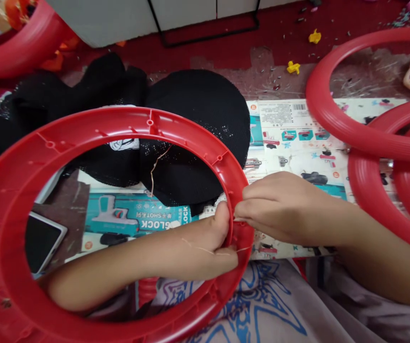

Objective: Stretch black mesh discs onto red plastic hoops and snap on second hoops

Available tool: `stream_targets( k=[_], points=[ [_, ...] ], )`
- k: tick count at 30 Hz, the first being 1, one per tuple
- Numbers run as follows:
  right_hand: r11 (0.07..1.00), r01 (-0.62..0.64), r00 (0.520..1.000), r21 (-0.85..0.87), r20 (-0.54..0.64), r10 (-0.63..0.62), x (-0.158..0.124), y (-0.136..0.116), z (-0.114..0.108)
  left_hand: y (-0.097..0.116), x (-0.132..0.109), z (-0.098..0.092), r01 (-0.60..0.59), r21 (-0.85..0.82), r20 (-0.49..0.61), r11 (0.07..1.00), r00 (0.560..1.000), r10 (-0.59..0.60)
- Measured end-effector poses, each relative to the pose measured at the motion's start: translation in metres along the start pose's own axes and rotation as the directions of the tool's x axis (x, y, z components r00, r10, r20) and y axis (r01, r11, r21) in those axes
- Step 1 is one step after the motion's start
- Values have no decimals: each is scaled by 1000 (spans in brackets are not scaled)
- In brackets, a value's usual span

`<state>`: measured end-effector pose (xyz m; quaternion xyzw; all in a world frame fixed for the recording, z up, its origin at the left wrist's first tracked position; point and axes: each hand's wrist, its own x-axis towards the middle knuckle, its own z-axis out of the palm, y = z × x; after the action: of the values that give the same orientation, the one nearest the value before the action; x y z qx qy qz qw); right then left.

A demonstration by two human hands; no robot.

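A large red plastic ring (147,125) lies tilted before me, its ribbed hollow side with small posts facing up. My left forearm passes through its opening, and my left hand (208,243) grips the ring's right side by the inner rim. My right hand (272,205) is closed in a pinch at the same part of the ring; what sits between its fingertips is hidden. A thin copper-coloured wire (154,174) shows over the black cloth inside the opening. More thin strand runs across my left hand and the channel beside it.
Black mesh fabric (197,95) and a phone-like device (44,240) lie behind the ring. Printed cardboard (286,119) covers the surface. Several red rings (333,119) are stacked at right, another (22,47) at upper left. Yellow pieces (293,67) lie on the floor.
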<state>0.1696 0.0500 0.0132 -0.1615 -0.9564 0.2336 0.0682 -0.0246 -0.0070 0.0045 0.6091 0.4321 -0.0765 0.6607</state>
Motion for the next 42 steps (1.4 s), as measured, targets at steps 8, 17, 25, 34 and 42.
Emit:
stream_targets(
  k=[8,17,25,34,42],
  points=[
    [1000,-1,1000,-6,7,2,-1,5,3,-1,2,1,-33,4,-39,999,999,33],
    [999,9,1000,36,15,-10,-1,10,5,-2,4,2,-87,-10,2,996,996,87],
    [998,56,996,-37,72,-53,-1,11,2,-1,5,2,-94,-12,10,995,996,94],
    [998,-2,995,-61,101,8,5,10,5,1,6,3,-48,-18,8,999,999,48],
    [979,-206,978,7,39,205,4,7,-1,-2,3,8,-138,-159,-83,978,989,126]
  ],
)
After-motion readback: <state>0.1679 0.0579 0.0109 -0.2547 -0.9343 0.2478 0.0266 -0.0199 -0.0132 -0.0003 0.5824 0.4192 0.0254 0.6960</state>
